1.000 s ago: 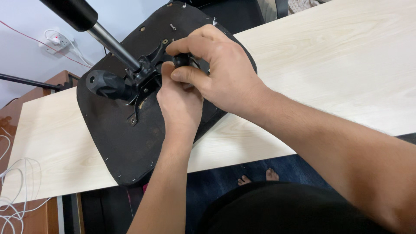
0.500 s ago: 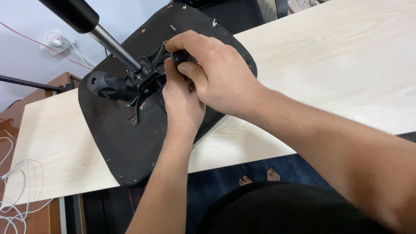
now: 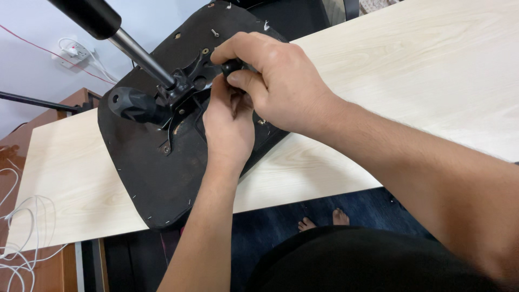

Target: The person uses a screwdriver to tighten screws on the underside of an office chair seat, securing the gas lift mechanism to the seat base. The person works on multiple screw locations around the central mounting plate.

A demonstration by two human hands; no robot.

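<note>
An upside-down black chair seat (image 3: 146, 167) lies on a light wooden table (image 3: 411, 70). Its black metal mechanism plate (image 3: 186, 89) carries a gas cylinder rod (image 3: 138, 54) and a round black knob (image 3: 130, 104). My right hand (image 3: 275, 81) is curled over a small black handle (image 3: 232, 66) at the mechanism's right side. My left hand (image 3: 230, 127) sits just below it, fingers tucked against the mechanism and partly hidden by the right hand. What the left fingers pinch cannot be seen.
A screw (image 3: 215, 33) lies on the seat near its far edge. White cables (image 3: 21, 232) hang at the left beside a brown wooden cabinet (image 3: 21, 140). A wall socket (image 3: 75, 51) with a red wire is behind. My bare feet (image 3: 324, 219) are below the table edge.
My right hand has shifted slightly left and down over the handle; the left hand stays pressed under it. The seat has not moved.
</note>
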